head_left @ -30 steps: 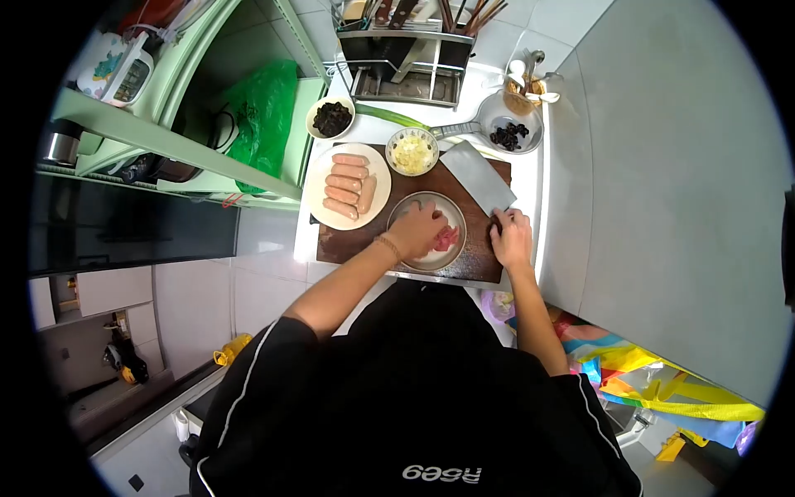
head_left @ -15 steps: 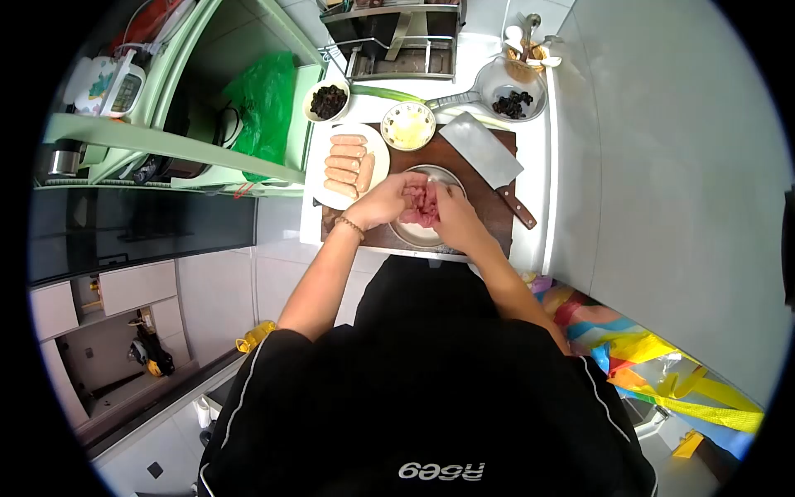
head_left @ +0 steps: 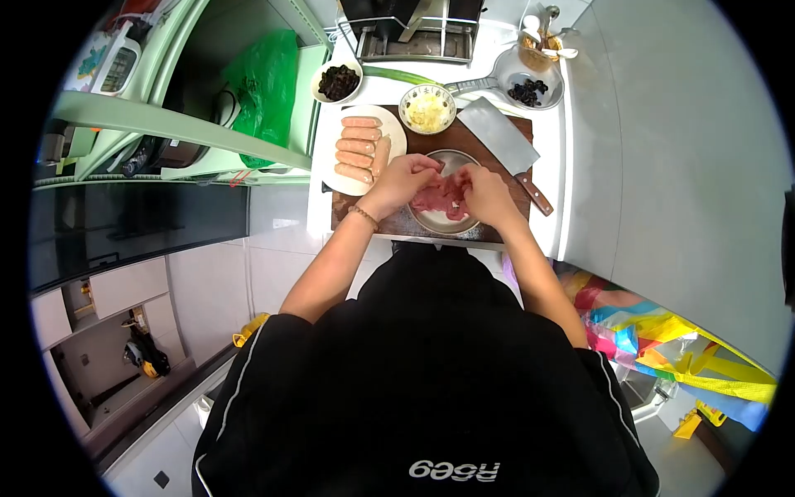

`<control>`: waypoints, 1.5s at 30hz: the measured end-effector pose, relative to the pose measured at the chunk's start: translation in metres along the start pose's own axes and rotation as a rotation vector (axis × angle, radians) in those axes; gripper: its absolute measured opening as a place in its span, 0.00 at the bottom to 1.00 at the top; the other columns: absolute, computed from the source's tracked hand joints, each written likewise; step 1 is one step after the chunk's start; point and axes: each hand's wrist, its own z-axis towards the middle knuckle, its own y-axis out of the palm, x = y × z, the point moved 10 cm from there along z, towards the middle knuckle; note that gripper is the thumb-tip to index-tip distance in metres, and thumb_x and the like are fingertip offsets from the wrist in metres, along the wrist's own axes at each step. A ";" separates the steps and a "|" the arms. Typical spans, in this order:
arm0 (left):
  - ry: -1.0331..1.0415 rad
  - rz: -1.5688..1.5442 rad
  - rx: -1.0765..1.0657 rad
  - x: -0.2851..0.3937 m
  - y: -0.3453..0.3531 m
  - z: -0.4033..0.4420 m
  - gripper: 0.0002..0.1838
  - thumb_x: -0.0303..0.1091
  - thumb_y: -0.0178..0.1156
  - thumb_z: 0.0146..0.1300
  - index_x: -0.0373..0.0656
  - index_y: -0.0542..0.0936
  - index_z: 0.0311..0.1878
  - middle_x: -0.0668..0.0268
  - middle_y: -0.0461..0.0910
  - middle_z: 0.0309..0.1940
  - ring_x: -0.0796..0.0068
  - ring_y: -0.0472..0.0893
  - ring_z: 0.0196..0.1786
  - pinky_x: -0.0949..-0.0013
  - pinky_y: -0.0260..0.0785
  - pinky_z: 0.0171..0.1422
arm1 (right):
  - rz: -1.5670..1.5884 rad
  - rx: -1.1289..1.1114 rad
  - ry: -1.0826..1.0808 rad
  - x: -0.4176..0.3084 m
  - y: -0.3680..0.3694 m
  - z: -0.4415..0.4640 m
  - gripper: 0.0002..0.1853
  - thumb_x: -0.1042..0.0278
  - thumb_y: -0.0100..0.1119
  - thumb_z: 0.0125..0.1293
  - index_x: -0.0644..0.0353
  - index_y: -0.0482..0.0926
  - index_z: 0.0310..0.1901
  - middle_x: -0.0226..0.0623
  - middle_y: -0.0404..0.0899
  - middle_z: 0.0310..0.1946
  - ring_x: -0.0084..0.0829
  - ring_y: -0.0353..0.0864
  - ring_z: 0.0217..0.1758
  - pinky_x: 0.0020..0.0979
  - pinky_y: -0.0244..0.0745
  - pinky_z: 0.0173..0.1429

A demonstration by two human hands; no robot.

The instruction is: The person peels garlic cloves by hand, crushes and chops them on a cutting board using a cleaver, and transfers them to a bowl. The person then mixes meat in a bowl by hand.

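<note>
Raw sliced meat (head_left: pixel 439 199) is pinched between my two hands over a round metal bowl (head_left: pixel 447 226). My left hand (head_left: pixel 404 182), with a beaded bracelet at the wrist, grips the meat from the left. From the right, my right hand (head_left: pixel 489 197) has its fingers closed on the meat too. The bowl rests on a dark wooden cutting board (head_left: pixel 348 214). A white plate of sausages (head_left: pixel 362 147) lies just left of my left hand. A cleaver (head_left: pixel 499 139) with a wooden handle lies on the board's right side.
A patterned bowl of chopped pale pieces (head_left: pixel 427 109) stands behind the meat. Further back are a bowl of dark pieces (head_left: pixel 339 83), a green onion (head_left: pixel 397 75) and a strainer with black pieces (head_left: pixel 528 91). A wall (head_left: pixel 662 166) borders the right; green shelving (head_left: pixel 182 128) stands left.
My hands have drawn slightly apart, and the meat between them now looks more spread out. The whole view has shifted a little, with the counter appearing higher and further right.
</note>
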 end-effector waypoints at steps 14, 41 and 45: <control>0.353 1.271 -0.055 0.010 0.048 -0.009 0.07 0.30 0.68 0.52 0.39 0.80 0.25 0.53 0.84 0.29 0.47 0.85 0.41 0.50 0.78 0.45 | -0.492 0.098 -0.204 -0.011 0.038 -0.010 0.13 0.72 0.70 0.56 0.61 0.82 0.44 0.54 0.84 0.42 0.57 0.86 0.47 0.48 0.82 0.54; 0.017 -0.260 -0.205 0.011 0.016 -0.014 0.28 0.11 0.56 0.67 0.34 0.66 0.69 0.51 0.79 0.61 0.66 0.83 0.57 0.68 0.83 0.57 | 0.837 0.035 0.217 0.011 0.007 -0.021 0.06 0.75 0.64 0.68 0.66 0.85 0.45 0.31 0.86 0.34 0.18 0.81 0.28 0.22 0.80 0.31; -0.041 -0.440 -0.182 0.022 0.017 -0.026 0.31 0.10 0.55 0.65 0.37 0.65 0.71 0.49 0.79 0.62 0.62 0.84 0.56 0.63 0.86 0.52 | 1.032 -0.014 0.195 0.019 0.005 -0.022 0.08 0.78 0.56 0.70 0.66 0.83 0.45 0.34 0.85 0.36 0.19 0.80 0.30 0.23 0.82 0.31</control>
